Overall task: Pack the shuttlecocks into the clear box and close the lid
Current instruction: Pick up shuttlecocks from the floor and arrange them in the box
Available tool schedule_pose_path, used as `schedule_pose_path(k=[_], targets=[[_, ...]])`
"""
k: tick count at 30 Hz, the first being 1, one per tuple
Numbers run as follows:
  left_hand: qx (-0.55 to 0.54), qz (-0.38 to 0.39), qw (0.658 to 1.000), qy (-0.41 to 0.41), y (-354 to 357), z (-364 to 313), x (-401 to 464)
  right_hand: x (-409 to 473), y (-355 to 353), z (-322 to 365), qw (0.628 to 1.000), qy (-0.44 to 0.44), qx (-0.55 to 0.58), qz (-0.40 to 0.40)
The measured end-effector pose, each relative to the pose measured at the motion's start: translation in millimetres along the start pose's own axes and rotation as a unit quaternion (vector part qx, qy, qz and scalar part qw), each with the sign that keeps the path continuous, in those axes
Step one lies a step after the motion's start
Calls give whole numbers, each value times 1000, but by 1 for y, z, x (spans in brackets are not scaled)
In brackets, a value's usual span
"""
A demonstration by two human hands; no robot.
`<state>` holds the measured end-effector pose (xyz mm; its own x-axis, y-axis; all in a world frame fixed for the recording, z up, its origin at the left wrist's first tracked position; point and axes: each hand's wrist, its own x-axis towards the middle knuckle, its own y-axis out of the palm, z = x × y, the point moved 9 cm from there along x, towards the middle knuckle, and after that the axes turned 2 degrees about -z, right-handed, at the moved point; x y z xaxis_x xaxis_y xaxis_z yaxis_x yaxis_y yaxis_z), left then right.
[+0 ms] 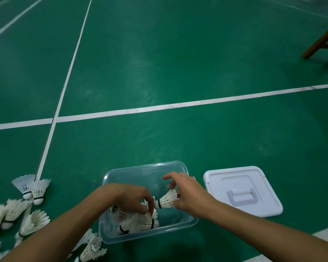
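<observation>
Right hand grip: the right hand (187, 193) holds one shuttlecock (166, 201) by its feather skirt, thumb below and fingers curled over the top; the index finger sticks out free toward the far wall of the box.
Held shuttlecock: it lies sideways over the open box, its dark-banded cork end pointing toward the left hand, feathers toward the right palm.
Left hand grip: the left hand (134, 198) reaches down into the box with its fingers curled, fingertips pinching the feathers of the packed shuttlecocks (138, 223); how many it grips is hard to tell, as the hand covers them.
Clear box: the clear box (140, 168) stands open on the floor; the packed shuttlecocks lie on their sides in its near-left part, the far and right parts showing bare bottom.
Lid: the white lid (254, 205) lies flat on the floor just beside the box, on its right, handle side up.
Loose shuttlecocks: a heap of loose shuttlecocks (32, 222) lies on the floor left of the box, some close against its near-left corner.
Floor: green court floor (178, 63) crossed by white lines (178, 105).
Far right: a brown wooden leg (322, 38) of some furniture stands at the frame's edge, well apart from the box.
</observation>
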<state>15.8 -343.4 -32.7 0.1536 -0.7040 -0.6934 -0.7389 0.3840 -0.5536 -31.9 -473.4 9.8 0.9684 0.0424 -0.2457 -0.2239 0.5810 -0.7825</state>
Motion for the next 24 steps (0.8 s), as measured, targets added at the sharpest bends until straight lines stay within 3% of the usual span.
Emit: schedule_pose_path(k=[9, 24], targets=[[-9, -1, 1000, 7, 3, 1, -4, 20, 63, 4, 993, 34, 34, 112], [-154, -147, 977, 18, -38, 23, -66, 21, 91, -4, 980, 71, 42, 182]])
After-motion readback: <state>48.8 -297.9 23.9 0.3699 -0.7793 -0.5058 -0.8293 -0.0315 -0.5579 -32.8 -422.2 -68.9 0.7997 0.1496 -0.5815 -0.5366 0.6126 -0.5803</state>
